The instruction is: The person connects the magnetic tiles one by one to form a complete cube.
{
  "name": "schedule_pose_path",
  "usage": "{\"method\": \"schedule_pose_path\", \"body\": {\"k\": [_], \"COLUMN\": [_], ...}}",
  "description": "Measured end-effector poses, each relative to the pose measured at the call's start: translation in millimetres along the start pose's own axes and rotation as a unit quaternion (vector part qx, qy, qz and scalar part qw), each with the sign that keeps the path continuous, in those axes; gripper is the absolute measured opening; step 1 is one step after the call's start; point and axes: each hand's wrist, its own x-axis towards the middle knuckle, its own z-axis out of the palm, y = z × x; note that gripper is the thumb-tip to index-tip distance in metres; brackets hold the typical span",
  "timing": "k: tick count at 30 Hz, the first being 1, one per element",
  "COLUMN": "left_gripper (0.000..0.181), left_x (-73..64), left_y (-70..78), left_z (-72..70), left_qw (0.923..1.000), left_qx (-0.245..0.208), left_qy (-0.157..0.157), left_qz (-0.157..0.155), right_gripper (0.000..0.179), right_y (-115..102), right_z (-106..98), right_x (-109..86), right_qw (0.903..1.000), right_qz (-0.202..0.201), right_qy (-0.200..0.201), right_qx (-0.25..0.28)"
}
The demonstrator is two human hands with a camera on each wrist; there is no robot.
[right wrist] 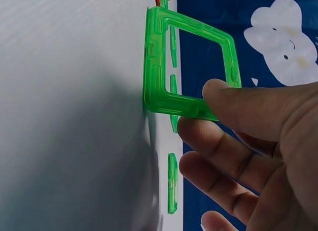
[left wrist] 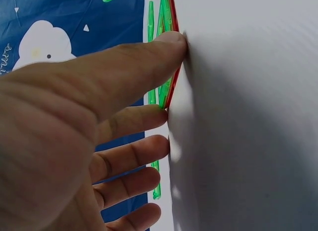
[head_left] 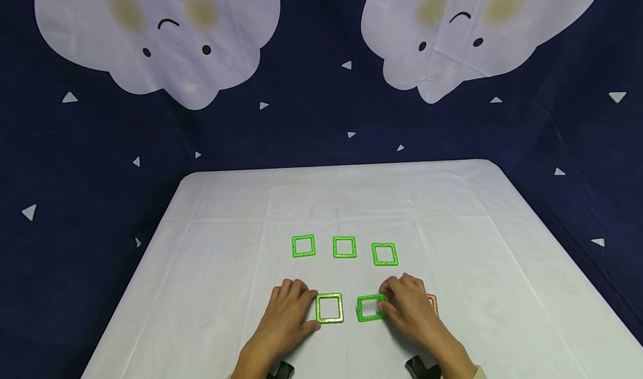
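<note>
My left hand (head_left: 290,312) holds a square magnetic tile stack (head_left: 329,320) at its left corners, thumb near and index finger far. In the left wrist view a red tile (left wrist: 174,17) lies under a green one, flat on the table. Between thumb and index finger, my right hand (head_left: 413,309) pinches a green square magnetic tile (right wrist: 155,67) by its right side. That tile tilts, its left edge low near the cloth and its right edge raised. A narrow gap separates it from the stack. An orange tile (head_left: 435,305) shows partly behind the right hand.
Farther back, three green square tiles lie in a row: left (head_left: 294,248), middle (head_left: 344,255) and right (head_left: 385,263). A white cloth (head_left: 226,222) with fold lines covers the table. Behind it hangs a dark blue curtain (head_left: 311,133) with clouds.
</note>
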Motion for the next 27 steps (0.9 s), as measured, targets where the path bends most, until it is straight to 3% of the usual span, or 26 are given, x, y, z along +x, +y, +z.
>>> {"method": "schedule_pose_path", "body": {"k": [7, 15, 27], "left_gripper": [0.053, 0.054, 0.054], "left_x": [1.4, 3.0, 6.5], "left_y": [1.4, 3.5, 7.1], "left_z": [0.5, 0.7, 2.6], "left_qw": [1.0, 1.0, 0.9999], "left_qx": [-0.001, -0.004, -0.004], "left_qy": [0.001, -0.005, -0.008], "left_qz": [0.001, -0.001, 0.009], "right_gripper": [0.039, 0.035, 0.036], "right_y": [2.6, 1.3, 3.7], "right_z": [-2.8, -6.4, -5.2], "right_x": [1.1, 1.4, 5.2], "right_qw": [0.9997, 0.9988, 0.9994], "right_qz": [-0.011, 0.048, 0.011], "right_qy": [0.021, 0.009, 0.033], "right_qx": [-0.002, 0.008, -0.004]}}
